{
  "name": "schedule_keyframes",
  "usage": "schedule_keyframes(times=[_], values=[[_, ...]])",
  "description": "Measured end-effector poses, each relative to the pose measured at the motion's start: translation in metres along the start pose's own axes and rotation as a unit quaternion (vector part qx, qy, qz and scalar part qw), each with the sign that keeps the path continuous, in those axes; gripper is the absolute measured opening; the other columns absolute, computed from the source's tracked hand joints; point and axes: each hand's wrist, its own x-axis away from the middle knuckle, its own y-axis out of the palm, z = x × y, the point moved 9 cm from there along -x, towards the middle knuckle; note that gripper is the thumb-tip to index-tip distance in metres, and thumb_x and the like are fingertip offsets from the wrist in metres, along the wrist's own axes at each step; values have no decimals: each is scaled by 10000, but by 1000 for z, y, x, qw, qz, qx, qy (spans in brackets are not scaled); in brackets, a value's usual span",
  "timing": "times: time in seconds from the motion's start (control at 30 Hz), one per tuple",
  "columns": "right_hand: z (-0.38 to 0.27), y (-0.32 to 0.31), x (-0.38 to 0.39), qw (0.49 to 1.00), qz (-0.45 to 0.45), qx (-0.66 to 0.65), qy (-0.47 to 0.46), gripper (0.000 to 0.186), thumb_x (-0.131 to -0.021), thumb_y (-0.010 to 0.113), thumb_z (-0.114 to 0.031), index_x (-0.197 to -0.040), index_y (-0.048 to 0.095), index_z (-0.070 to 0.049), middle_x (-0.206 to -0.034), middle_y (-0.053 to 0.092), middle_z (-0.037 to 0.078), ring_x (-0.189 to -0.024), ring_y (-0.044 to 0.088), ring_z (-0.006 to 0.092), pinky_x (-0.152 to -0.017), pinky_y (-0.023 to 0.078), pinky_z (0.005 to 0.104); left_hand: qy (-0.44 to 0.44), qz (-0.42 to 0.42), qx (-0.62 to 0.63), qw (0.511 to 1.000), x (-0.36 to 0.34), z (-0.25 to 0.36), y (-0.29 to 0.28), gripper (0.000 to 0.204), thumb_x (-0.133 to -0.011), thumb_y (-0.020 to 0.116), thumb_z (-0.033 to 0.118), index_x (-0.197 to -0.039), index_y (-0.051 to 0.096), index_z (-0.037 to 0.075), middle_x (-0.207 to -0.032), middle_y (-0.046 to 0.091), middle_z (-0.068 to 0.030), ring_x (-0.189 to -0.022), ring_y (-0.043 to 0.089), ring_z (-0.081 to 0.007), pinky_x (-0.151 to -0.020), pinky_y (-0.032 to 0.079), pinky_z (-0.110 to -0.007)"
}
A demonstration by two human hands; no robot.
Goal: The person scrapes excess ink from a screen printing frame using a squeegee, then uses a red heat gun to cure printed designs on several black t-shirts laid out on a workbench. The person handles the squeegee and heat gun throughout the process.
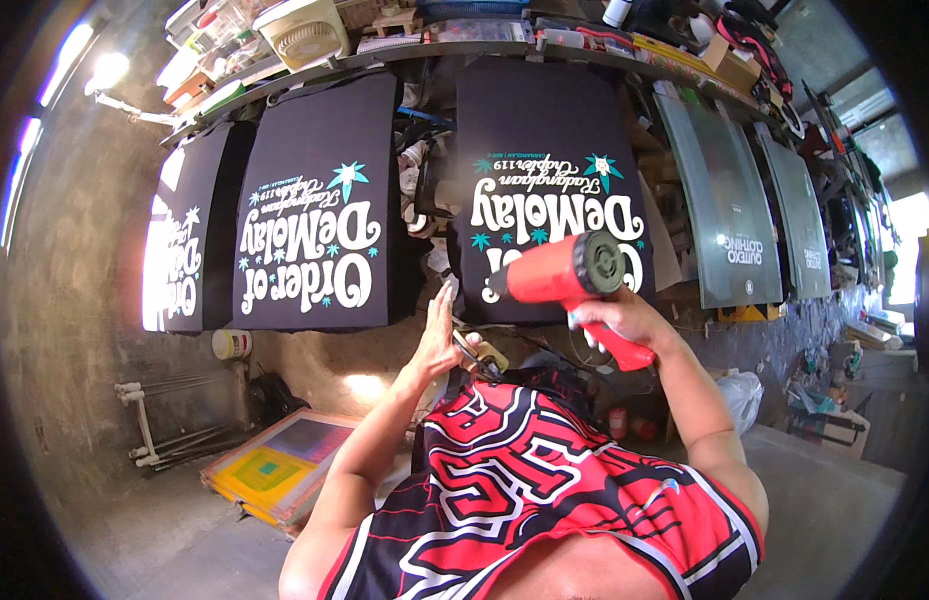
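Observation:
My right hand (627,320) is wrapped round the handle of a red heat gun (543,275) with a dark round back end. The gun hangs over the lower part of a black shirt (535,110) with a white and teal print, its nozzle pointing left. Part of the print lies hidden behind the gun. My left hand (440,340) is upright with its fingers stretched out, near that shirt's lower left corner. Beside its palm shows a thin dark item that I cannot make out.
More printed black shirts lie to the left, the nearer one (320,120) across a gap. Glass-like panels (720,200) stand at the right. A cluttered shelf (445,48) runs along the back. Framed screens (275,465) lie on the floor near a white pipe rack (140,425).

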Motion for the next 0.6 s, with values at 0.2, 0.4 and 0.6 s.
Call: schedule_keyframes(times=[0.2,0.4,0.6], values=[[-17,-10,-7,988,128,-45,-77,246,-898,632,-246,-994,680,-25,-843,680,79,-645,661,177,-559,540,328,15,23,70,997,-17,-4,-6,1081,-852,732,530,-1585,187,-49,-1621,230,-289,-1533,220,-422,-1262,203,-464],[-4,10,-12,999,3,-15,29,284,-879,647,-250,-1034,685,-16,-863,713,109,-629,661,173,-535,539,334,17,10,82,996,-19,-6,2,1076,-860,734,510,-1582,182,-66,-1649,198,-287,-1551,183,-414,-1269,179,-464],[-15,-17,-21,994,74,-54,-53,271,-889,644,-249,-1026,666,-17,-871,688,85,-605,641,167,-526,529,322,-13,8,68,998,-10,-8,15,1081,-850,751,477,-1581,178,-76,-1652,181,-296,-1558,168,-412,-1275,162,-460]])
